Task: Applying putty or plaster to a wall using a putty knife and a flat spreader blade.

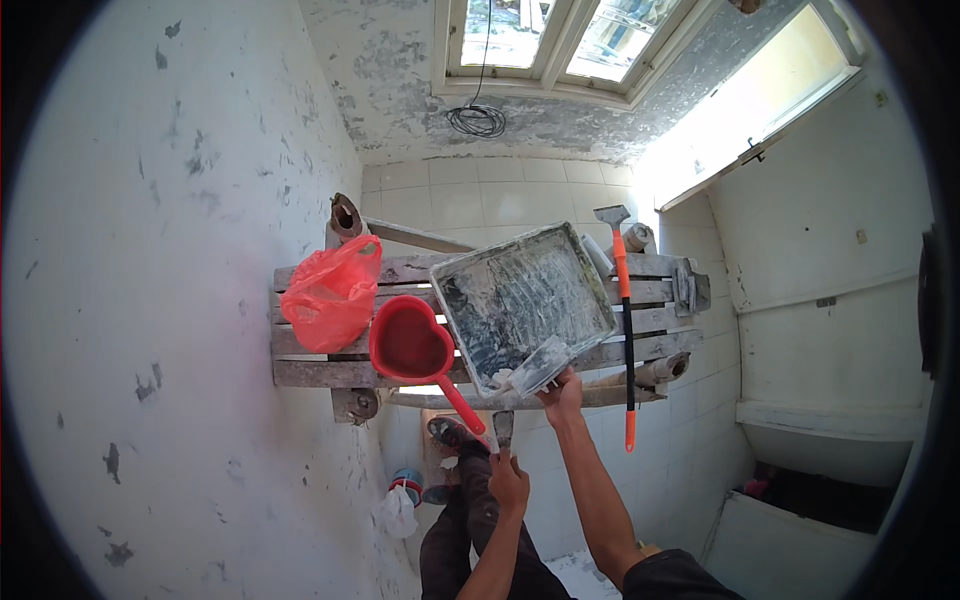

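Observation:
My left hand [509, 486] is closed around the handle of a small putty knife [503, 428], its grey blade pointing away from me near the bench's front edge. My right hand [562, 397] grips a flat, wide, plaster-smeared blade [541, 366], a trowel or broad scraper. That blade is over the near corner of a large paint tray [585, 245]. Dried white and dark smears coat the ribbed tray, which lies at an angle on the slatted bench. A whitish lump [496, 381] is in the tray's near corner, beside the blade.
A red dipper [411, 340] and a red plastic bag [333, 295] are left of the tray on the wooden bench [300, 374]. A long-handled scraper [628, 330] lies across its right side. Beneath, a small bucket [407, 480] is by my feet. Patchy wall [200, 300] flanks the left.

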{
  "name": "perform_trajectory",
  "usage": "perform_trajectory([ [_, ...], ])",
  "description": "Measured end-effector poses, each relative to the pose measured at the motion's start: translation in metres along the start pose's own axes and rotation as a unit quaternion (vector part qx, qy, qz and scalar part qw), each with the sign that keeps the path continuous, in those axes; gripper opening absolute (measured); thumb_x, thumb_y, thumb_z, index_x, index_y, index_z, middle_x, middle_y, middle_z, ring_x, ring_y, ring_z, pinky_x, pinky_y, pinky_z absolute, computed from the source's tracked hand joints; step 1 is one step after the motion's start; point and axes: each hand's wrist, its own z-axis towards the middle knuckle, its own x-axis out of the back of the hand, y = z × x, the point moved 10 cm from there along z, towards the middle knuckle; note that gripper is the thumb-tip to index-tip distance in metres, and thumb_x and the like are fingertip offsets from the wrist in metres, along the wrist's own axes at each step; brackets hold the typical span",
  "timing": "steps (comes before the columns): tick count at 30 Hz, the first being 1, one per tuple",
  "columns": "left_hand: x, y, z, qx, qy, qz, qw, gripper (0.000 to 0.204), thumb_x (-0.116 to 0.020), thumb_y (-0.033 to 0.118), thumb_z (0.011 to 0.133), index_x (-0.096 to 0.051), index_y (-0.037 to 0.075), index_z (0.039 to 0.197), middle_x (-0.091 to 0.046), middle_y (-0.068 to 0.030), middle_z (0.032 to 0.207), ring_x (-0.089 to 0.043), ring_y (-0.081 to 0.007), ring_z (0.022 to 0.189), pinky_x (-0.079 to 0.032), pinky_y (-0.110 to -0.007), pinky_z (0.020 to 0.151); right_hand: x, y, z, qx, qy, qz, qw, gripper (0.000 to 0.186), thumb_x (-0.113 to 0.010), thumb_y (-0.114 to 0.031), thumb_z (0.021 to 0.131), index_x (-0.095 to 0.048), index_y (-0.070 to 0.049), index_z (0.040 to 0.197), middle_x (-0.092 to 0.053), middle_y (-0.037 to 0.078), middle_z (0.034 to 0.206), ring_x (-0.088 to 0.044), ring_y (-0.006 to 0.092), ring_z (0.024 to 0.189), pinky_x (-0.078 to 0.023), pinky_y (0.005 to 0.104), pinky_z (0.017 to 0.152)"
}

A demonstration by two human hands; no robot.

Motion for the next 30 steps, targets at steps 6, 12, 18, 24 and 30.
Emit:
perform_trajectory([
  [6,0.047,0.011,-0.068,-0.036,-0.095,-0.127,0.987,0.025,-0.062,0.017,0.089,-0.052,0.009,0.111,-0.064,-0.0157,0.099,-0.065,-0.0409,0.083,-0.052,-0.047,0.067,0.036,-0.011,-0.011,-0.035,0.014,0.039,0.999,0.033,-0.040,-0.027,0.096,-0.058,-0.010,0.117,-0.059,0.006,0.114,-0.054,0.0260,0.110,-0.051,0.0512,0.086],
  [12,0.232,-0.005,-0.093,0.050,-0.124,-0.191,0.972,0.035,-0.062,0.024,0.092,-0.048,0.010,0.121,-0.068,-0.0154,0.099,-0.067,-0.0341,0.094,-0.051,-0.042,0.078,0.003,-0.009,-0.102,-0.083,-0.098,0.172,0.977,0.038,-0.037,-0.028,0.093,-0.061,-0.008,0.115,-0.065,0.013,0.114,-0.063,0.0350,0.101,-0.049,0.0549,0.094],
  [18,0.393,-0.038,-0.177,0.053,0.190,-0.270,0.943,0.022,-0.051,0.023,0.100,-0.054,0.003,0.109,-0.054,-0.0062,0.071,-0.048,-0.0161,0.056,-0.042,-0.031,0.056,-0.126,-0.009,-0.220,-0.050,-0.352,0.083,0.931,0.048,-0.036,-0.033,0.096,-0.054,-0.001,0.127,-0.062,0.011,0.122,-0.060,0.0286,0.110,-0.051,0.0451,0.092],
  [24,0.496,-0.016,-0.298,-0.005,0.425,-0.428,0.798,0.016,-0.045,0.018,0.104,-0.054,0.007,0.112,-0.041,0.0031,0.067,-0.032,-0.0076,0.054,-0.032,-0.026,0.051,-0.381,-0.008,-0.521,-0.218,-0.593,0.006,0.775,0.060,-0.053,-0.051,0.092,-0.048,-0.008,0.135,-0.060,0.013,0.123,-0.058,0.0254,0.112,-0.047,0.0387,0.100],
  [30,0.522,-0.043,-0.365,-0.046,0.550,-0.431,0.714,0.017,-0.049,0.018,0.101,-0.054,0.005,0.111,-0.037,0.0051,0.061,-0.027,-0.0072,0.050,-0.028,-0.022,0.046,-0.654,-0.199,-0.879,0.179,-0.751,0.149,0.618,0.023,-0.043,-0.012,0.097,-0.060,0.002,0.102,-0.062,0.004,0.082,-0.059,0.0115,0.070,-0.049,0.0266,0.063],
])
